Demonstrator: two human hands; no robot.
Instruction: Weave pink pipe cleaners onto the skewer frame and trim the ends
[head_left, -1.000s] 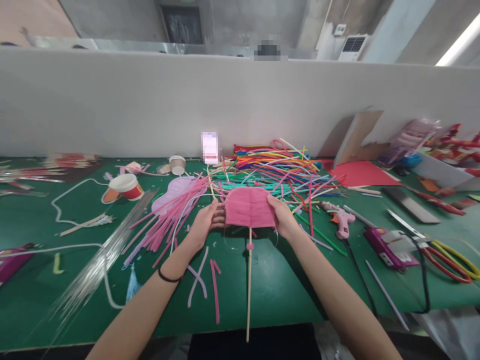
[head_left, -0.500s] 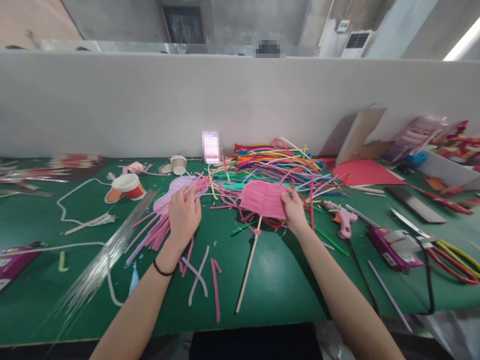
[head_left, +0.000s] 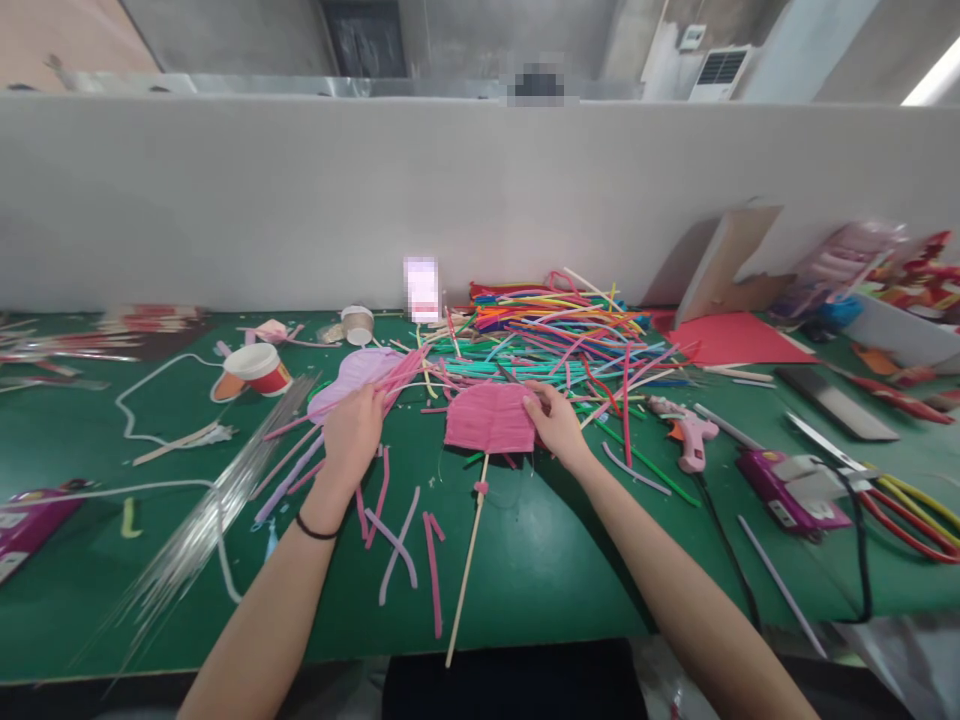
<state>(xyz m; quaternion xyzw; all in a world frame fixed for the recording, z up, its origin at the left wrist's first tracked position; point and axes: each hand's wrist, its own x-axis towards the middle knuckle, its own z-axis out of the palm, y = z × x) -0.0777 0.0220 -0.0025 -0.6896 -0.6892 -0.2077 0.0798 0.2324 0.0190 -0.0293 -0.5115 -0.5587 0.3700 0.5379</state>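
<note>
My left hand (head_left: 354, 430) is closed around a bundle of pink pipe cleaners (head_left: 401, 374), which stick out past it on both sides. Beneath the bundle lies a lilac rounded piece (head_left: 352, 375). My right hand (head_left: 556, 425) pinches the right edge of a pink fan-shaped panel (head_left: 491, 420), which looks made of pipe cleaners laid side by side. A thin wooden stick (head_left: 466, 560) runs down from the panel, with a small pink knot near its top. A dark pointed thing (head_left: 508, 373) shows just above the panel; its kind is unclear.
Behind my hands lies a heap of coloured pipe cleaners (head_left: 551, 320). To the right are a pink glue gun (head_left: 694, 440), scissors (head_left: 885, 490) and red sheets (head_left: 742, 340). A paper cup (head_left: 259, 370) and clear thin rods (head_left: 217, 510) lie left. Cut pieces (head_left: 397, 550) lie in front.
The pink panel and its stick have moved left and towards me with my right hand. My left hand has shifted slightly, and fewer pink pipe cleaners fan out below it.
</note>
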